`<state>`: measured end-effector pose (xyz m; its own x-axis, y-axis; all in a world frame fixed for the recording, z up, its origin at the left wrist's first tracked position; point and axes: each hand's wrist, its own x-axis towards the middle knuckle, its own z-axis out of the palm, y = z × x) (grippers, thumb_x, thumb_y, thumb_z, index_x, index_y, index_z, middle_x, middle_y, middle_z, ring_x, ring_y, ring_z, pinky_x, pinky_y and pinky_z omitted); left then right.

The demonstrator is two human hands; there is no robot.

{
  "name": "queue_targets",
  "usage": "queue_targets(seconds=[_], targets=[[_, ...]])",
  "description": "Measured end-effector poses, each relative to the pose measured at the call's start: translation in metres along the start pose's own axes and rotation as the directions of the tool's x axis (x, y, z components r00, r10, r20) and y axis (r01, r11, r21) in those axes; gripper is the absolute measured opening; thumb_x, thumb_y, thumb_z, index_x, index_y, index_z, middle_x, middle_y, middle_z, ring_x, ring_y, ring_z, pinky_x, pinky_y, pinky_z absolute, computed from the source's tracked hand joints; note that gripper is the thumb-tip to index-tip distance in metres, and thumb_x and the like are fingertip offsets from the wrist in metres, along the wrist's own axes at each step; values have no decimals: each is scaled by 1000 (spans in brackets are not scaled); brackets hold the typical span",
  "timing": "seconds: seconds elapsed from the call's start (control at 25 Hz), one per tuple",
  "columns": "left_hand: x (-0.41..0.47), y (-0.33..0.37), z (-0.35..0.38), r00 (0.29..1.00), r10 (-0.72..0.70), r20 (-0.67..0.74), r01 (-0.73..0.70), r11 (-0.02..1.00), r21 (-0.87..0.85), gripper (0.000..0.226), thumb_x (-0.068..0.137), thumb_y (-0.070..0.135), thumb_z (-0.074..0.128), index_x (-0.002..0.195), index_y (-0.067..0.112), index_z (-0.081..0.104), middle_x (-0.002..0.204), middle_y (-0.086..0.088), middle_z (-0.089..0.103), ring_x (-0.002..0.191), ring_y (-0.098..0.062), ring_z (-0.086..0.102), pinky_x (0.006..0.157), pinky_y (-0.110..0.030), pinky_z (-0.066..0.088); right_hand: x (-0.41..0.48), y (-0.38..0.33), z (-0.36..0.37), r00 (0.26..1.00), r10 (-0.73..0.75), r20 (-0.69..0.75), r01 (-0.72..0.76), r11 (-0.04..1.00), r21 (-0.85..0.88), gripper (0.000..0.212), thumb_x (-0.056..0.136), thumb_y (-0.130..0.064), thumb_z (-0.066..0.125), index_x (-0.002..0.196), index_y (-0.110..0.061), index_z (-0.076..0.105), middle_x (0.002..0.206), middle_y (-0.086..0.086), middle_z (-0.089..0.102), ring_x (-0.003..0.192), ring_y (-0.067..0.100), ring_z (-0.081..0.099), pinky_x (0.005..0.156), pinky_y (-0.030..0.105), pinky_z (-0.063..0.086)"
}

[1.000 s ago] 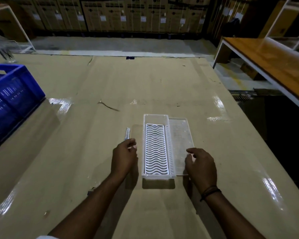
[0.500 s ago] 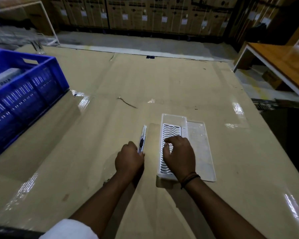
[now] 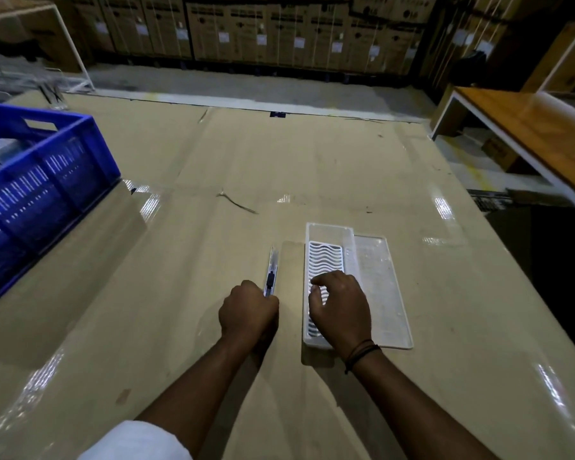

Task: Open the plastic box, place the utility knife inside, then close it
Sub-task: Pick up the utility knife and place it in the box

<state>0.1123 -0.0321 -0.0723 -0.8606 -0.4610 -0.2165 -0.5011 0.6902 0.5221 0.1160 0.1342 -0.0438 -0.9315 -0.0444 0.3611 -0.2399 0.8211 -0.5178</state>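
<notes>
A clear plastic box (image 3: 329, 234) lies open on the table, with a white wavy grid insert (image 3: 324, 260) inside it. Its clear lid (image 3: 384, 293) lies flat right beside it on the right. A slim silver utility knife (image 3: 272, 272) with a black slider lies left of the box, pointing away from me. My left hand (image 3: 248, 312) is closed around the knife's near end, which it hides. My right hand (image 3: 341, 307) rests in the box on the insert, fingers curled down onto the grid.
A blue plastic crate (image 3: 37, 184) stands at the left edge of the table. A wooden-topped bench (image 3: 541, 134) stands across a gap to the right. Stacked cardboard cartons (image 3: 279, 28) line the far wall. A thin scrap (image 3: 236, 202) lies mid-table.
My right hand moved from the lid's near edge into the box, onto the insert. My left hand closed over the knife's near end. The view shifted left, showing more of the crate.
</notes>
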Motion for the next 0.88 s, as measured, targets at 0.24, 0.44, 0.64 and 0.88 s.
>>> queue_targets(seconds=[0.24, 0.44, 0.64, 0.88], targets=[[-1, 2, -3, 1000, 17, 6, -17, 1000, 12, 29, 76, 38, 62, 92, 16, 74, 87, -5, 73, 68, -26, 63, 58, -26, 43, 4, -5, 3, 1000, 5, -21, -5, 1000, 20, 16, 84, -19, 66, 97, -19, 76, 96, -3, 75, 90, 17, 66, 80, 31, 55], [-1, -3, -9, 999, 34, 19, -34, 999, -4, 22, 78, 34, 62, 87, 16, 72, 81, -1, 70, 66, -23, 62, 59, -26, 44, 2, -12, 8, 1000, 12, -28, -11, 999, 42, 17, 84, -20, 65, 97, -19, 76, 96, -3, 74, 91, 16, 65, 82, 30, 54], [-2, -1, -14, 998, 51, 34, -39, 956, -291, 23, 83, 42, 69, 80, 20, 74, 73, 2, 76, 69, -19, 72, 71, -32, 61, 2, -13, 10, 998, 50, -26, -47, 995, 82, 16, 85, -18, 66, 98, -21, 75, 96, -6, 74, 90, 12, 64, 82, 28, 54], [-16, 40, -38, 970, 237, 44, -154, 751, -642, 30, 89, 39, 74, 69, 16, 75, 55, 5, 69, 48, -6, 63, 54, -24, 50, 35, -27, -12, 958, 283, 52, -276, 848, 453, 11, 89, -20, 69, 86, -22, 79, 80, -10, 75, 79, 1, 68, 73, 21, 50]])
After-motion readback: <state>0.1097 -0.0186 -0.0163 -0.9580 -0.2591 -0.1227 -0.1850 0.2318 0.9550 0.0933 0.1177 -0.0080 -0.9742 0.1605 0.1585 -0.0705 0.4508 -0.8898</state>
